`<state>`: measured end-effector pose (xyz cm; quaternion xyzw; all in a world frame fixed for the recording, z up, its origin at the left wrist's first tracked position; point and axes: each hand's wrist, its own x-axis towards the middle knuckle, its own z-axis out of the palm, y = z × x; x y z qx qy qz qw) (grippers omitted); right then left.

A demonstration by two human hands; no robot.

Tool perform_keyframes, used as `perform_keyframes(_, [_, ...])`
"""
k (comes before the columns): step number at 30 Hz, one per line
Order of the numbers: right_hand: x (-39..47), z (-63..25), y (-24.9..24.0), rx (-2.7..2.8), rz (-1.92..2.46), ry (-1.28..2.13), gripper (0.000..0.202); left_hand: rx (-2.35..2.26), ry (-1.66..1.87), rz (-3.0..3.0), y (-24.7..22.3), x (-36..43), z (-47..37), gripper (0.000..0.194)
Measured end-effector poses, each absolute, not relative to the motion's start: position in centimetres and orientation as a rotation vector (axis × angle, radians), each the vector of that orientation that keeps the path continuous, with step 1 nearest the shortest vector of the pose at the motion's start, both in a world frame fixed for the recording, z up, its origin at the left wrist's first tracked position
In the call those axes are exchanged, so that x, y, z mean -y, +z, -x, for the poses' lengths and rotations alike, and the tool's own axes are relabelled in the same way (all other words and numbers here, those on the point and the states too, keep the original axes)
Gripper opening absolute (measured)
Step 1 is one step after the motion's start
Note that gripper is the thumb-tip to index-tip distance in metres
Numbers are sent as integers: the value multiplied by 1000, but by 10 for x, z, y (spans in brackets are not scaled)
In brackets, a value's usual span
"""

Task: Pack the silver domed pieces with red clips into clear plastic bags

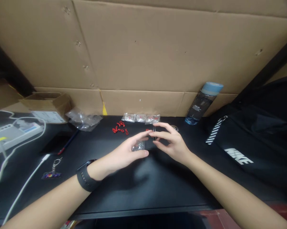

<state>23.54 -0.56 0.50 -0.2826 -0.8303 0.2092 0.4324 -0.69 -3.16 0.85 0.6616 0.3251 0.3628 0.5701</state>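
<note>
My right hand (169, 140) pinches a thin, narrow item (154, 132) held upright between thumb and fingers; it is too small to name. My left hand (131, 149) is beside it, thumb and fingers apart, its fingertips near the thin item. A small clear plastic packet (138, 146) shows between the left thumb and fingers; whether the hand touches it cannot be made out. Behind the hands, several red cord loops (121, 130) lie on the black table (138, 194). Clear packets (140, 118) stand in a row at the cardboard wall.
At the left are a cardboard box (48, 106), crumpled plastic bags (83, 119), a white power strip (14, 136), a cable and a keychain (52, 173). A bottle (202, 103) and a black bag (253, 149) stand at the right.
</note>
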Motion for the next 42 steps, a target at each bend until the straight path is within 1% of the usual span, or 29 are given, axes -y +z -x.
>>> perform_keyframes(8, [3,-235,4,2120,684,498,37,-771,831,-1549,10,31,7,68])
perform_keyframes(12, [5,-235,5,2126,698,450,44,-844,831,-1664,10,33,7,67])
perform_keyframes(16, [5,-237,10,2122,710,386,48,-870,871,-1746,13,28,12,58])
perform_keyframes(20, [2,-241,11,2081,797,422,56,-1104,1064,-1938,17,7,33,49])
perform_keyframes(21, [1,-242,11,2058,820,458,55,-1171,1103,-2010,18,0,40,48])
perform_keyframes(23, [-1,-244,10,2028,848,494,42,-1297,1123,-2135,18,-11,53,40])
perform_keyframes(25, [-4,-245,10,2045,854,456,27,-1320,1012,-2236,16,-19,62,27])
perform_keyframes(27, [-6,-247,11,2089,853,387,21,-1248,851,-2332,14,-21,63,23])
perform_keyframes(30, [-10,-249,12,2126,843,329,21,-1075,656,-2483,8,-17,55,25])
perform_keyframes(33, [-11,-250,13,2133,836,305,22,-950,541,-2583,3,-10,43,29])
perform_keyframes(38, [-10,-251,13,2137,857,292,22,-856,408,-2648,-2,-1,35,47])
perform_keyframes(42, [-9,-251,13,2165,853,317,24,-828,314,-2658,-3,2,34,57])
